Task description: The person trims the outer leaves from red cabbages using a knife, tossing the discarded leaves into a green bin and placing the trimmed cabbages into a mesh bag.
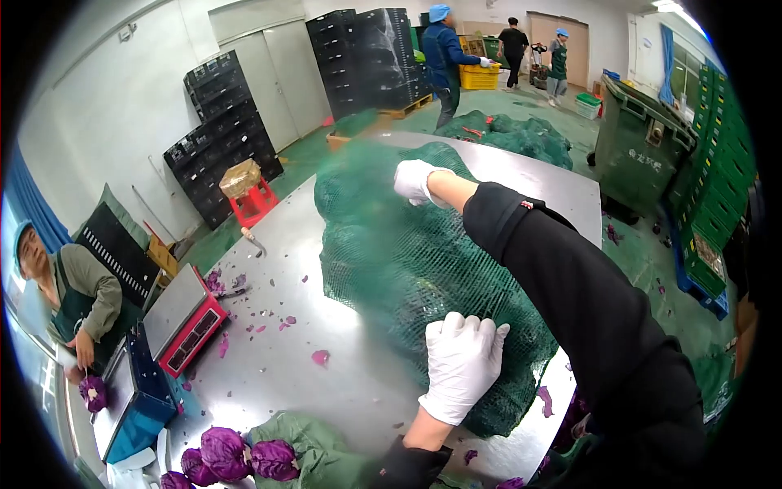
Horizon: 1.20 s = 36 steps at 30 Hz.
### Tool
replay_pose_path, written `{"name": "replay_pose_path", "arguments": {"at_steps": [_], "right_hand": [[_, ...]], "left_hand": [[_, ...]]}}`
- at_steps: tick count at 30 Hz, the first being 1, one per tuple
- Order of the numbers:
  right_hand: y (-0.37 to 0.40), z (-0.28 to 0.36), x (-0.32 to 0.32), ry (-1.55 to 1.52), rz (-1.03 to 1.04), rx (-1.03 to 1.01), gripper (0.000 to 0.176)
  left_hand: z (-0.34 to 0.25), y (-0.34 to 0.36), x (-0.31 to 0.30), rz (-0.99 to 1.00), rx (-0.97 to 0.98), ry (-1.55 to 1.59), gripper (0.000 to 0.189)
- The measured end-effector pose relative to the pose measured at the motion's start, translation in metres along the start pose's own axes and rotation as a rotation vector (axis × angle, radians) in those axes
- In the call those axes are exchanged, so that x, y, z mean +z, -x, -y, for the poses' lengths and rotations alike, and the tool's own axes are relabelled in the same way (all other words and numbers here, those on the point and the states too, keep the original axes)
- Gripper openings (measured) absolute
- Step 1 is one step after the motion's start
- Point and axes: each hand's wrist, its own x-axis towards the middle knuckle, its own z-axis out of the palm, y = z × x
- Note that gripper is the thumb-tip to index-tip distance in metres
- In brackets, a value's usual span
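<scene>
A large green mesh bag [371,236] lies across the metal table, full of rounded lumps whose kind I cannot make out through the netting. My left hand [464,359], in a white glove, is closed in a fist on the near part of the netting. Farther up, my right hand [419,181], also gloved in white, grips the mesh near the bag's far end, its fingertips partly hidden. The bag's left side is smeared by motion.
Purple cabbages [224,453] sit at the near left beside a green cloth or sack [305,444]. Left stand red-fronted scales [192,332] and a knife [254,241]. A co-worker [85,285] handles a cabbage. Another full mesh bag [521,140] lies beyond the metal table [281,244].
</scene>
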Motion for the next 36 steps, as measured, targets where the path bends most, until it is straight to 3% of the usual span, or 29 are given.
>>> {"name": "replay_pose_path", "arguments": {"at_steps": [2,3,5,8,9,14,18,19,23,26,29,36], "right_hand": [[0.006,-0.001,0.003,0.335,0.139,-0.196,0.018],[0.006,-0.003,0.004,0.349,0.163,-0.322,0.01],[0.008,-0.005,-0.001,-0.263,0.321,-0.142,0.012],[0.039,0.003,-0.024,-0.554,0.375,-0.019,0.022],[0.045,0.0,-0.026,-0.525,0.389,-0.05,0.022],[0.1,0.004,-0.033,-0.502,0.315,-0.13,0.019],[0.144,0.012,-0.051,-0.52,0.256,-0.105,0.017],[0.155,0.014,-0.052,-0.499,0.233,-0.125,0.017],[0.18,0.016,-0.045,-0.413,0.183,-0.216,0.019],[0.212,0.032,-0.042,-0.288,0.118,-0.071,0.03],[0.242,0.034,-0.042,-0.207,0.136,-0.075,0.043],[0.304,0.009,-0.025,-0.187,0.011,-0.095,0.047]], "left_hand": [[0.002,0.001,0.001,-0.01,0.006,-0.002,0.031],[0.001,0.001,0.0,-0.012,0.011,0.0,0.031],[0.001,0.001,0.001,-0.014,0.007,-0.003,0.031],[0.0,0.0,0.003,-0.028,0.017,-0.01,0.03],[0.0,0.0,0.003,-0.032,0.019,-0.011,0.03],[-0.003,0.0,-0.002,0.005,0.017,-0.04,0.03],[-0.002,0.0,0.0,-0.013,0.05,-0.001,0.019],[-0.004,-0.002,-0.004,0.003,0.032,-0.034,0.03],[-0.005,0.0,-0.003,0.024,0.051,-0.079,0.03],[-0.007,0.002,-0.005,0.063,0.026,-0.071,0.029],[-0.004,0.005,0.0,0.0,0.082,-0.106,0.028],[-0.013,0.005,-0.01,-0.005,0.089,-0.123,0.027]]}}
